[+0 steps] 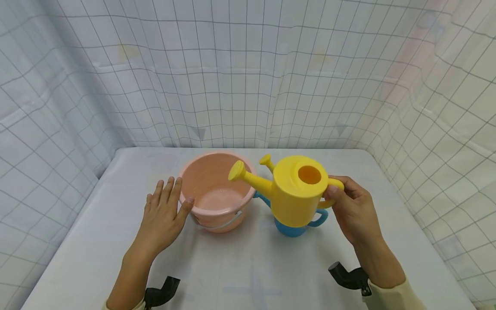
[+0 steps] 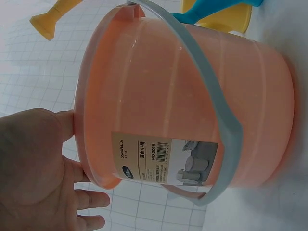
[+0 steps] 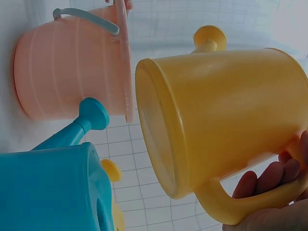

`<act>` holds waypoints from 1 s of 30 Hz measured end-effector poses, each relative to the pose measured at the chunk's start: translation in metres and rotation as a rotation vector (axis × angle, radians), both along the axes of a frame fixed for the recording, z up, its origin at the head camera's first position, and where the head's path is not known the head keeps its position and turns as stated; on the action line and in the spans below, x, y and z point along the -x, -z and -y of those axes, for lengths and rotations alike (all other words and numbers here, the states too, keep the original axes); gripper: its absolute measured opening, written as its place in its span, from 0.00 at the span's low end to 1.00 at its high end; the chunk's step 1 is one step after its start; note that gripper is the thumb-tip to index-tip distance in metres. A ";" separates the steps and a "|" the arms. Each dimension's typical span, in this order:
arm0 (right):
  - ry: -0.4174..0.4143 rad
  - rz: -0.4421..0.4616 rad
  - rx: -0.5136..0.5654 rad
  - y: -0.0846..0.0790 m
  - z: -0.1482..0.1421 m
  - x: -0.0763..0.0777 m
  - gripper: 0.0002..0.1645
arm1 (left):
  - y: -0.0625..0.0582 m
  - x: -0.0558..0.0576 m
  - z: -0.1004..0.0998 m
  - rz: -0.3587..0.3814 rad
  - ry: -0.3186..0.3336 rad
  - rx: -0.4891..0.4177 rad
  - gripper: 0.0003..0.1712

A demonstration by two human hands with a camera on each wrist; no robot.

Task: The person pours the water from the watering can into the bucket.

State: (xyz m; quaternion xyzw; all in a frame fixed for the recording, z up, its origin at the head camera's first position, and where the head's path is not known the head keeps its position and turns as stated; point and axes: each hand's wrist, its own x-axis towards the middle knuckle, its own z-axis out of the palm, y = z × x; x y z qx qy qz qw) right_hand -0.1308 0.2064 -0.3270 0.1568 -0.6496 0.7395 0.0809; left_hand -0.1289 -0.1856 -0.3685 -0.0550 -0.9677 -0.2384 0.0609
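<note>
My right hand point(image 1: 356, 211) grips the handle of a yellow watering can point(image 1: 296, 198), held up off the table with its spout over the right side of a pink bucket point(image 1: 222, 212). My left hand point(image 1: 162, 217) lies with straight, spread fingers against the bucket's left rim. In the left wrist view the bucket point(image 2: 149, 82) shows a paper label and a grey carrying handle. Below the raised can stands a blue watering can point(image 3: 43, 192), mostly hidden from the head view. Behind it a second yellow watering can shows only its spout point(image 1: 266, 161).
The white tabletop point(image 1: 252, 271) extends around the bucket and cans. White grid-patterned curtains point(image 1: 240, 86) hang behind it and along both sides. A black wrist-camera mount point(image 1: 348, 275) sits at each wrist.
</note>
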 end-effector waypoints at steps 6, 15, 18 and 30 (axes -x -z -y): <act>-0.038 -0.012 0.016 -0.005 -0.002 0.007 0.10 | 0.000 0.001 -0.001 -0.003 0.000 0.004 0.41; -0.012 0.002 -0.030 -0.008 -0.002 0.018 0.07 | 0.001 0.001 -0.001 0.002 0.002 0.005 0.42; -0.012 0.003 -0.043 -0.009 -0.003 0.022 0.07 | 0.001 0.000 -0.001 0.001 0.002 0.003 0.42; -0.026 0.015 -0.078 -0.014 -0.002 0.034 0.09 | 0.002 0.001 0.000 -0.008 0.000 0.000 0.41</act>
